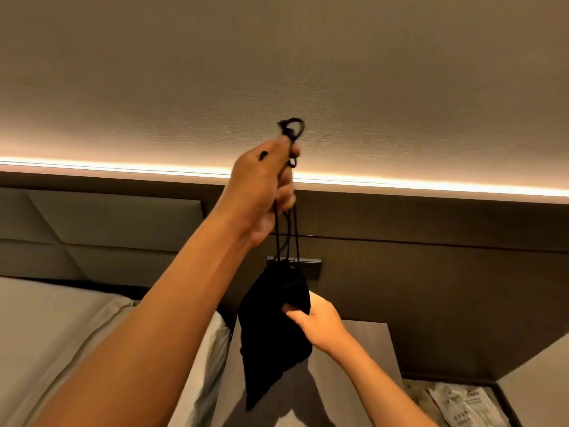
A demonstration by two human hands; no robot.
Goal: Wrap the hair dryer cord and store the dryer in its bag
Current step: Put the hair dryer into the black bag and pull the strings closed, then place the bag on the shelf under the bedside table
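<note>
**Above the nightstand, a black bag is held up by its strings**

Above the nightstand point(363, 337), the drawstrings point(286, 229) of a black bag point(271, 340) are clamped in the closed fingers of the left hand point(264, 192), which is raised high in front of the wall. A loop of the strings point(292, 126) is seen sticking out over the top of that fist, and the rest runs straight down from the fist to the gathered mouth of the bag. The bag is hung in the air over the nightstand, well below the fist, with its lower corner pointed down. Its right side is pinched between the thumb and fingers of the right hand point(317, 322), which is closed on the cloth just over the nightstand. The hair dryer itself cannot be seen; whether it lies inside the bag cannot be told. Behind the bag, a dark switch panel point(308, 266) is fixed to the wall above the nightstand. A bed point(61, 328) with a pillow point(209, 359) is set to the left of the nightstand, and printed papers point(462, 405) are lying to its right. A strip of warm light point(431, 183) is run along the wall high above the nightstand.
</note>
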